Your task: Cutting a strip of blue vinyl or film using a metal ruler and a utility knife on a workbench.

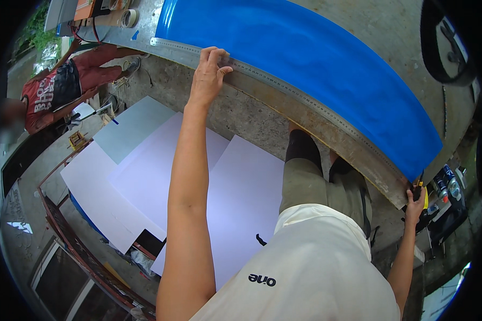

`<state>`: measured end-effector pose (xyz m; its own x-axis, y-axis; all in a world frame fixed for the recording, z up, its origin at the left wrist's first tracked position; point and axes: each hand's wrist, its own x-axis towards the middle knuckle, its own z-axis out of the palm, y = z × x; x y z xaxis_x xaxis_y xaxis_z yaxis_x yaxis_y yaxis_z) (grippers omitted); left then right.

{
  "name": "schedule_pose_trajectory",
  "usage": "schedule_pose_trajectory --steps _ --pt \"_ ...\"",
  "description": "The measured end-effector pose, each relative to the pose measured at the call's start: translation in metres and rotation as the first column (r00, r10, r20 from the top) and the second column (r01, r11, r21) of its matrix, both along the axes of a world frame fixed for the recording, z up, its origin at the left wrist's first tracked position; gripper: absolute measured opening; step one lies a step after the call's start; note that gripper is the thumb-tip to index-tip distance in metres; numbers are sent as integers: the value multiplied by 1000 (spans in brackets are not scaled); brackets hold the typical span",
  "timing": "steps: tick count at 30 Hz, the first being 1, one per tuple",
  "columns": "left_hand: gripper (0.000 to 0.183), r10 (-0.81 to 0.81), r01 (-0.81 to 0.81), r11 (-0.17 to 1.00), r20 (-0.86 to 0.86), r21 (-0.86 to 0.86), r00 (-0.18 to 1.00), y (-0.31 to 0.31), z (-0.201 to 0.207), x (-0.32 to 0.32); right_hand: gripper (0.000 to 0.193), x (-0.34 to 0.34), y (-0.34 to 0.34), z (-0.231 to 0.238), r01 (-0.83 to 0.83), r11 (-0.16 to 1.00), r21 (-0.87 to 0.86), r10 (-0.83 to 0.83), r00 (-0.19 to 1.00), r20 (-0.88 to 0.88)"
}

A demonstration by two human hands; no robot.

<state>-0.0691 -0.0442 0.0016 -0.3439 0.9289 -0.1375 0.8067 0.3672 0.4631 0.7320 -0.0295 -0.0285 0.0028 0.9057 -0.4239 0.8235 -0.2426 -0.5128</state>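
Observation:
A long steel ruler [305, 99] lies along the near edge of a glossy blue sheet [300, 59] on the workbench [353, 150]. My left hand [209, 77] presses on the ruler toward its left end, fingers bent and close together over it, thumb toward the right. At the far right end, by the sheet's pointed corner, my right hand [414, 206] is closed around a cutter knife [420, 186] with a black and yellow body. The blade's tip points up beside the ruler's end; whether it touches the sheet I cannot tell.
Large pale panels [144, 176] lie on a low metal frame behind me to the left. Another person [64, 85] in red stands at the far left. A tape roll [128, 18] sits on the bench's left end. Spray cans [449, 187] stand low at right. A black strap [436, 53] hangs upper right.

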Motion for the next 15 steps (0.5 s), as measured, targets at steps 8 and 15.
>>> schedule_pose_trajectory --steps 8,15 --pt "39 16 -22 997 -77 -69 997 2 6 -41 37 -12 1 4 4 1000 -19 -4 1000 -4" --pt "33 -54 48 991 -44 -127 998 10 10 -50 40 -8 -1 4 29 999 -31 -29 1000 -6"
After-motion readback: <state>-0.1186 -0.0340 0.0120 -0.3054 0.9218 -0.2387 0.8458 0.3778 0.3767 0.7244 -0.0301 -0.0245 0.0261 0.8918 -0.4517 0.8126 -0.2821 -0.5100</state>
